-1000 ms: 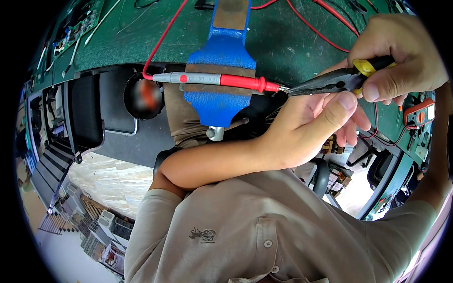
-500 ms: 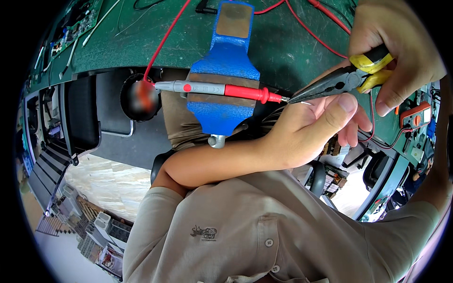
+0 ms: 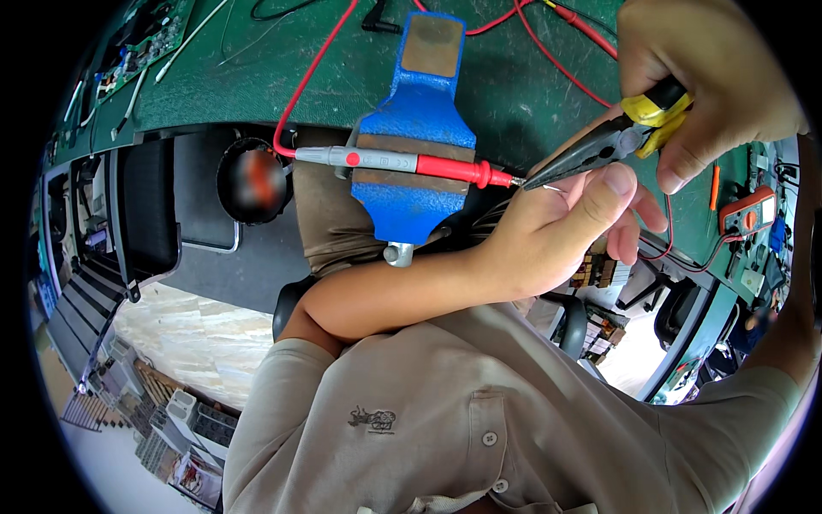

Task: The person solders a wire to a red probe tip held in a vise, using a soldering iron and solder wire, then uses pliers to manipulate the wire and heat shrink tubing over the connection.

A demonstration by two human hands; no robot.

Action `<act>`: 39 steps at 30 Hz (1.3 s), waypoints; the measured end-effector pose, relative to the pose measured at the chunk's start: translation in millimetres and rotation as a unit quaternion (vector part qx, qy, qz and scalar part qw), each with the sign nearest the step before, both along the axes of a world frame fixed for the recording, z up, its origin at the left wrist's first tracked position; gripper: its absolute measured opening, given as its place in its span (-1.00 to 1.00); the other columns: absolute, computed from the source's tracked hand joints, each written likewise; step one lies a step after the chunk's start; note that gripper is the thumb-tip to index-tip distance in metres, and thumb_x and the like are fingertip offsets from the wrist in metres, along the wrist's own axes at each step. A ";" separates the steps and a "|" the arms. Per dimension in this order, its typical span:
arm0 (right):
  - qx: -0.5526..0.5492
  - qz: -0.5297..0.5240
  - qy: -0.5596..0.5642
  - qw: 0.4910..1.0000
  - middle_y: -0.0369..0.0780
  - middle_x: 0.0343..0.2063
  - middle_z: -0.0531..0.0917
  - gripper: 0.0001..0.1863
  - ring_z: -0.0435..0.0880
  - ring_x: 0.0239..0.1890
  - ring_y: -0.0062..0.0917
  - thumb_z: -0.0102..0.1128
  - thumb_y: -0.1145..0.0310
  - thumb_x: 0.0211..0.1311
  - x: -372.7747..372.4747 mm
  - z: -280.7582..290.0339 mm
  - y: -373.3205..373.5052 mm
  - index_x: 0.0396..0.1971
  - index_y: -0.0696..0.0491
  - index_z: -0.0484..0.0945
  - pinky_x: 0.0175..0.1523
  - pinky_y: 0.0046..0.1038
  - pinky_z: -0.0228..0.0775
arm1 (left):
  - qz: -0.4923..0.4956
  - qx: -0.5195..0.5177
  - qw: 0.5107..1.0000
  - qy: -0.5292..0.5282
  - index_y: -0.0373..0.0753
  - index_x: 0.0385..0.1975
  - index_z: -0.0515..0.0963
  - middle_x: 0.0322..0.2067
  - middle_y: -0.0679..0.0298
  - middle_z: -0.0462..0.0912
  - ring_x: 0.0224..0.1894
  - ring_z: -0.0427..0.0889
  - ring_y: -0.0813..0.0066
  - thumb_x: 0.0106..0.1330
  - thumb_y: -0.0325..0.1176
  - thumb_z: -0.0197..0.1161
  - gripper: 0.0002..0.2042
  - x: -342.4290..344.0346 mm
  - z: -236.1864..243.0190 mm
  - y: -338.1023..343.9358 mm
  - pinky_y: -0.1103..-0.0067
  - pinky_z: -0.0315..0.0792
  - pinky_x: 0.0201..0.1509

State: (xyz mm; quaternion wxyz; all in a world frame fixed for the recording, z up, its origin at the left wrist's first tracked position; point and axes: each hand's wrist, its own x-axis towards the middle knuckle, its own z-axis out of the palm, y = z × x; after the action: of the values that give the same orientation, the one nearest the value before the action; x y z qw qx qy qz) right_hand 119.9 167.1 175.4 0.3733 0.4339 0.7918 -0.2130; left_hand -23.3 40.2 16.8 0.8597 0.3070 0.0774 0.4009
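A blue bench vise (image 3: pixel 413 210) clamps a red and grey test probe (image 3: pixel 377 160) lying across its jaws. My right hand (image 3: pixel 728 86) is closed round the yellow and black handles of long-nose pliers (image 3: pixel 591 156). The pliers' tips meet the metal end of the probe, where a thin silver pin (image 3: pixel 554 188) shows just past them. My left hand (image 3: pixel 548 231) is under the pliers' jaws beside the pin, thumb stretched out and the other fingers loosely bent. Part of its fingers is hidden behind the pliers.
An orange and grey multimeter (image 3: pixel 748 212) lies on the green bench mat (image 3: pixel 282 86) at the right. Red leads (image 3: pixel 565 64) run across the mat. Circuit boards (image 3: pixel 141 60) are at the far left, and a black chair (image 3: pixel 150 206) stands beyond the bench edge.
My right hand and the pliers' handles have shifted slightly left. The view has moved a little, while the vise still holds the probe and the pliers' tips stay at its end.
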 end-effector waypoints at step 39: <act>-0.169 -0.315 0.278 0.892 -0.27 -0.65 0.61 -0.53 0.56 -0.67 -0.60 0.33 0.11 0.29 -2.0 -15.9 -86.5 -0.06 0.25 0.58 -0.52 -0.55 0.38 | 0.042 0.052 0.997 -0.034 -0.41 0.34 0.19 -0.15 0.26 0.56 -0.30 0.54 0.64 0.55 -0.24 0.02 -0.51 -3.1 -21.6 -21.8 0.62 0.46 -0.19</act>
State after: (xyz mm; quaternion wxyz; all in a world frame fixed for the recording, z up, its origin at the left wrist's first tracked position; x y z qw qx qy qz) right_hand 117.9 80.6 159.5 0.1193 0.5139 0.6369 -0.5622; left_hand -26.4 18.4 -4.8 0.8271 0.3335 0.0401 0.4507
